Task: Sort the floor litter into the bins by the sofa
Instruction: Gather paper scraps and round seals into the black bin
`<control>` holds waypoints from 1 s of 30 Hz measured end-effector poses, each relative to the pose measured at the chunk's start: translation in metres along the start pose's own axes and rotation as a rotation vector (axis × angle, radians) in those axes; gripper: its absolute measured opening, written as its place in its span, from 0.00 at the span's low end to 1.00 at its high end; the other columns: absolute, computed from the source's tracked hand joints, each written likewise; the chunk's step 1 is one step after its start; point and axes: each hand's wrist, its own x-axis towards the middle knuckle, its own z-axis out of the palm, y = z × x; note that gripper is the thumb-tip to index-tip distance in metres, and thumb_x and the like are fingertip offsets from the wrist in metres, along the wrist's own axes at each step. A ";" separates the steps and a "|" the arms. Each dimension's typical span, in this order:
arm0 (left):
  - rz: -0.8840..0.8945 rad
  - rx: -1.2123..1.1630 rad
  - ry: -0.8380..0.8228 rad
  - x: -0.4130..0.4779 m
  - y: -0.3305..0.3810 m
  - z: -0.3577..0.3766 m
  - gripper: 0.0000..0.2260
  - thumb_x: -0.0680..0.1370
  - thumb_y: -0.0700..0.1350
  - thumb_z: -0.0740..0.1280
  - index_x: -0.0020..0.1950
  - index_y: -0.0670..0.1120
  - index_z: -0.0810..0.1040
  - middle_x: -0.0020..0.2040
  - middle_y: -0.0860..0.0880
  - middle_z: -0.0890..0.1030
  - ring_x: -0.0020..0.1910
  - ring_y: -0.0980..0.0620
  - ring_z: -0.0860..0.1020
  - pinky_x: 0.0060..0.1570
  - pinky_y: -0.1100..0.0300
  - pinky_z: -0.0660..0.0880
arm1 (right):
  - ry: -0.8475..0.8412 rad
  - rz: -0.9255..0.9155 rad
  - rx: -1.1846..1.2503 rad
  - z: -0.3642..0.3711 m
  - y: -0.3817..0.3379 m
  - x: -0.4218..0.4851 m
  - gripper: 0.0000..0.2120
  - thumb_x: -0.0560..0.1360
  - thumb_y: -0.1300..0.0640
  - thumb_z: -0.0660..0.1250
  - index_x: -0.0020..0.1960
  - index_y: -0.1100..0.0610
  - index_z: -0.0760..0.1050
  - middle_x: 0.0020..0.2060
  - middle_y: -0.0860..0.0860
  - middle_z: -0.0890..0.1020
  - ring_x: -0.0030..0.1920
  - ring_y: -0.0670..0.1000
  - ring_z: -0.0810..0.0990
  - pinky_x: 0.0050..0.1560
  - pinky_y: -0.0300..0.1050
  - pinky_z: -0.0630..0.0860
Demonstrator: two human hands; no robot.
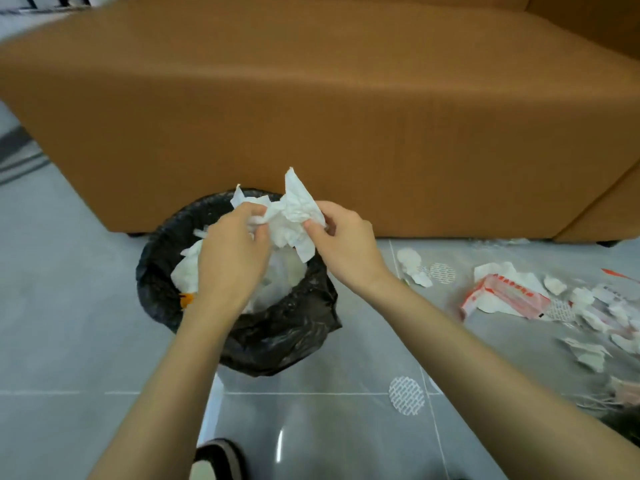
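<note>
While pinching the tissue (294, 216) in left hand (230, 258) and right hand (346, 247) over the bin (149, 271), ball it tight and drop it centrally.

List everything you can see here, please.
brown fabric sofa: one, brown, across the back
round bin lined with a black plastic bag: one, black, before the sofa
crumpled white paper tissue: one, white, above the bin
white papers: several, white, inside the bin
red-and-white plastic wrapper: one, red-and-white, floor at right
white paper scraps: many, white, floor at right
round white patterned discs: at least three, white, floor
grey tiled floor: one, grey, underfoot
dark slipper: one, dark, bottom edge
left hand: one, grip on the tissue
right hand: one, grip on the tissue
</note>
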 end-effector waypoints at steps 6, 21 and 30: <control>-0.144 0.117 -0.117 0.008 -0.046 -0.019 0.21 0.80 0.39 0.58 0.72 0.52 0.66 0.75 0.40 0.59 0.74 0.40 0.57 0.62 0.47 0.69 | -0.216 -0.031 -0.180 0.035 -0.007 0.014 0.24 0.80 0.59 0.58 0.75 0.52 0.61 0.23 0.45 0.69 0.27 0.45 0.66 0.37 0.34 0.67; 0.189 -0.075 -0.125 -0.014 0.029 0.035 0.20 0.80 0.40 0.58 0.72 0.51 0.66 0.69 0.53 0.71 0.62 0.54 0.73 0.58 0.64 0.67 | 0.030 0.311 -0.208 -0.039 0.061 -0.044 0.15 0.77 0.59 0.64 0.63 0.53 0.73 0.58 0.48 0.78 0.50 0.48 0.76 0.49 0.36 0.68; 0.227 -0.002 -0.432 -0.042 0.047 0.123 0.22 0.79 0.38 0.58 0.72 0.50 0.66 0.67 0.49 0.73 0.64 0.49 0.72 0.62 0.52 0.70 | -0.309 0.653 -0.388 -0.051 0.162 -0.124 0.20 0.71 0.56 0.71 0.63 0.53 0.73 0.57 0.52 0.77 0.54 0.50 0.77 0.54 0.39 0.70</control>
